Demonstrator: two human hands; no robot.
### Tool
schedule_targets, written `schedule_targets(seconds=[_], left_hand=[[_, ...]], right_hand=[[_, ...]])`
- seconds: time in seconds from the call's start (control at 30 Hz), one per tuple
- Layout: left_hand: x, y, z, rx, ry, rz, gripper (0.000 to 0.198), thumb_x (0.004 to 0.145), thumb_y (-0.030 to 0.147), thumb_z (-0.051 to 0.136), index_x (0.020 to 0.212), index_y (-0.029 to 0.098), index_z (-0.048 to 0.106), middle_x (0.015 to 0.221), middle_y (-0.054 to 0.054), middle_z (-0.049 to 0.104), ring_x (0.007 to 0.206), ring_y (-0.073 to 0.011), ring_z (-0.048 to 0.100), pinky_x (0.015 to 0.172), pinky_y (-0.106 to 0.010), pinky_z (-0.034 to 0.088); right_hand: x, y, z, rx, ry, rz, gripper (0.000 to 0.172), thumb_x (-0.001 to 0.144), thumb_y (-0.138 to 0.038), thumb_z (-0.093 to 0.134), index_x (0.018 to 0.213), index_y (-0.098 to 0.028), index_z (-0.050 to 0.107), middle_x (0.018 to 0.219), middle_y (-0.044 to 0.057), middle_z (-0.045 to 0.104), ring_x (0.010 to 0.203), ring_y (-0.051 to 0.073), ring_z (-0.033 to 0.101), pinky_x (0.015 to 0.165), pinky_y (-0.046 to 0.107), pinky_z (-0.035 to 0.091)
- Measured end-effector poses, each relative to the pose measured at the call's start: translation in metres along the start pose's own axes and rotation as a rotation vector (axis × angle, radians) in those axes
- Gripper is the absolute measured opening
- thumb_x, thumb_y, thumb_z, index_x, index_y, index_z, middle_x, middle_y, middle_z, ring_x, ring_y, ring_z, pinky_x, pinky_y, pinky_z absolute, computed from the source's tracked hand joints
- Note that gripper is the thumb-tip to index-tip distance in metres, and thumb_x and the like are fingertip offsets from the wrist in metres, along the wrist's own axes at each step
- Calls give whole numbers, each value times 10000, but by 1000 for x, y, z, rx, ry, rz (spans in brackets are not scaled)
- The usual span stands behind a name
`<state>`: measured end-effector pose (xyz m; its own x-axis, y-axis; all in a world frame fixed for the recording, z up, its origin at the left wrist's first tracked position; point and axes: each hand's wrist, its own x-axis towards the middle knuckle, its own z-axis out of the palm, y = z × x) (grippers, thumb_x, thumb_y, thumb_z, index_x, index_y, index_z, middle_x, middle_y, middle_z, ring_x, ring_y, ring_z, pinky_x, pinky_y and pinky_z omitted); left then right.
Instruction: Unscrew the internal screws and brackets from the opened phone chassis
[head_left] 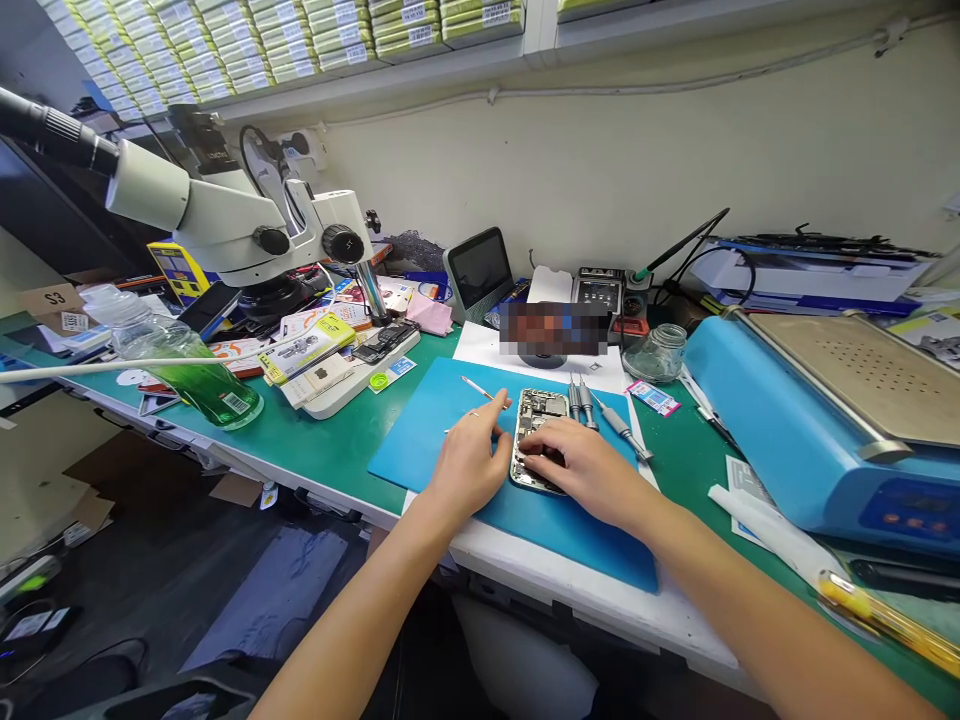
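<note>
An opened smartphone (541, 407), its inner boards and parts bare, lies on a blue work mat (420, 400). My right hand (581, 460) reaches over it from the right, thumb and fingertips drawn close together at its lower left interior; anything between them is too small to make out. Just left of the phone is my left hand (471, 455), its thumb and index finger apart with nothing visible between them. A thin white stick-like tool (475, 387) lies beyond that hand, partly hidden by it. Several grey screwdrivers (616, 422) rest right of the phone.
A microscope (240, 225) and a bottle of green liquid (214, 385) stand at left. A glass jar (658, 352), a soldering station (600, 292) and a blue heating machine (780, 430) occupy the right. Behind the mat a small screen device (480, 265) faces me.
</note>
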<state>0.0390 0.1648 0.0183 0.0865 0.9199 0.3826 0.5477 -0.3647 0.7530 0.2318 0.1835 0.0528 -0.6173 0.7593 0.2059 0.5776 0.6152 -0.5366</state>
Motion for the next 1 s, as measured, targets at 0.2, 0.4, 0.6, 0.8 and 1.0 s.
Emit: schedule_targets(seconds=[0.2,0.4,0.6,0.8,1.0], left_hand=[[0,-1,-1,34,-12,7,415,1043,383,624,1414,205,565,1309,-108,658,1114,-255,680,994,-503,574],[0,-1,-1,65,-13,-1,397,1042,371,628,1399,205,574,1292,-104,662,1082,-243,688,956,-476,594],[0,-1,0,79,-13,-5,392,1040,371,633,1390,201,580,1287,-103,664,1062,-237,693,944,-468,600],[0,-2,1,81,-16,-1,394,1041,372,631,1394,204,578,1293,-104,662,1074,-240,691,948,-471,599],[0,-2,2,80,-20,0,391,1041,371,631,1392,206,580,1297,-104,661,1072,-239,691,952,-472,598]], right_hand=[[1,-2,-1,-27,-18,6,145,990,-238,626,998,-202,766,947,88,736,947,265,677,823,392,551],[1,0,-1,-59,-27,-5,130,998,-220,638,1027,-186,760,961,64,740,965,234,691,846,381,571],[0,6,1,-132,-44,-42,128,1022,-259,648,1090,-173,713,1056,41,725,994,193,702,892,404,601],[0,8,3,-209,-56,-115,143,1028,-281,642,1103,-178,707,1095,51,726,1001,191,706,891,402,612],[0,13,4,-261,-52,-157,177,1026,-311,648,1131,-178,697,1153,65,719,1006,193,707,884,400,617]])
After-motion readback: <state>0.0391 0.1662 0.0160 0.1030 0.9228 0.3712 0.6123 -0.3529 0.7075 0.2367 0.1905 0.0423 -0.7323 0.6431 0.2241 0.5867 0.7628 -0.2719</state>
